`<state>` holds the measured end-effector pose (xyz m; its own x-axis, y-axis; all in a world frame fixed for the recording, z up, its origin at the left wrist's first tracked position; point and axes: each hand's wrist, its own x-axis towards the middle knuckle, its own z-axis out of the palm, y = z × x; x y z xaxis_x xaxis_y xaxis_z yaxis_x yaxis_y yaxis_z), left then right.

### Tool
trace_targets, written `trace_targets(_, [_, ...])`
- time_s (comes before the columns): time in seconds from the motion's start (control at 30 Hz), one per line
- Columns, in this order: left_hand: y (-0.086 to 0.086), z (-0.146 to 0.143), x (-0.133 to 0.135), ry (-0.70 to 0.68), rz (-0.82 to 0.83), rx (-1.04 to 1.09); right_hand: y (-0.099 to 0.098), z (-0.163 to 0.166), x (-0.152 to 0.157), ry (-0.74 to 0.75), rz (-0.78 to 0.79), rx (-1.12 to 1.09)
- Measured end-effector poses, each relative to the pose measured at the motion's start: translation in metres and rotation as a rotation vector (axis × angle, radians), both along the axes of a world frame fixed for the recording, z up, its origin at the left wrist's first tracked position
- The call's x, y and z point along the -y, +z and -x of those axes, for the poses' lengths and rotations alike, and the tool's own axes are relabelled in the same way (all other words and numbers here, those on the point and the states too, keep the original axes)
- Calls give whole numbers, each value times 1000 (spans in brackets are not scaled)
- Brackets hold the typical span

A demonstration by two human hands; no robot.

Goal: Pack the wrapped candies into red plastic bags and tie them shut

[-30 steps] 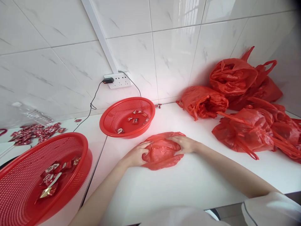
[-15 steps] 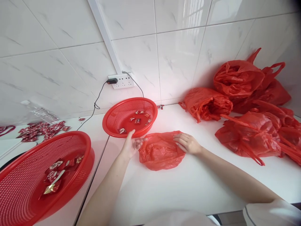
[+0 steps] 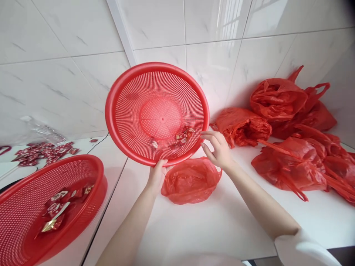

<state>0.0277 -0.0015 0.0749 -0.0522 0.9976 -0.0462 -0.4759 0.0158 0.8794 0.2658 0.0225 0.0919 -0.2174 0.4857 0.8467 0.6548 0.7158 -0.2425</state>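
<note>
Here, the left hand (image 3: 157, 178) pinches a tilted, round red plastic basket (image 3: 161, 111) just beyond an open red plastic bag (image 3: 191, 184); the right hand (image 3: 217, 147) spreads loosely rightward. Overtilting could spill small red-wrapped pieces (image 3: 181, 137).

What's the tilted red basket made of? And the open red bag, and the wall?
Tilted red basket: probably stiff plastic, slightly shiny; it looks molded, with many small holes.
Open red bag: seemingly thin, soft plastic, with crinkles and a light sheen.
Wall: likely glazed tile; it's glossy, with reflections and straight joint lines.
</note>
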Motion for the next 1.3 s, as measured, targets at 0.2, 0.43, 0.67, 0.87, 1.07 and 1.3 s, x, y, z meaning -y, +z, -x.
trace_targets(0.2, [31, -8, -13, -104, 77, -30, 35, 20, -10, -93, 214, -14])
trace_targets(0.43, [43, 12, -21, -174, 134, -264, 6, 25, -14, -47, 546, 407])
trace_targets(0.67, [45, 25, -21, -195, 131, -302, 2, 27, -9, 163, 717, 480])
trace_targets(0.87, [51, 31, -20, -228, 150, -310, 11, 14, -6, 341, 683, 460])
trace_targets(1.07, [48, 33, -24, -204, 196, -314, 16, 8, -5, 512, 698, 300])
trace_targets(1.3, [52, 37, -24, -188, 204, -351, 13, 8, -8, 377, 736, 103])
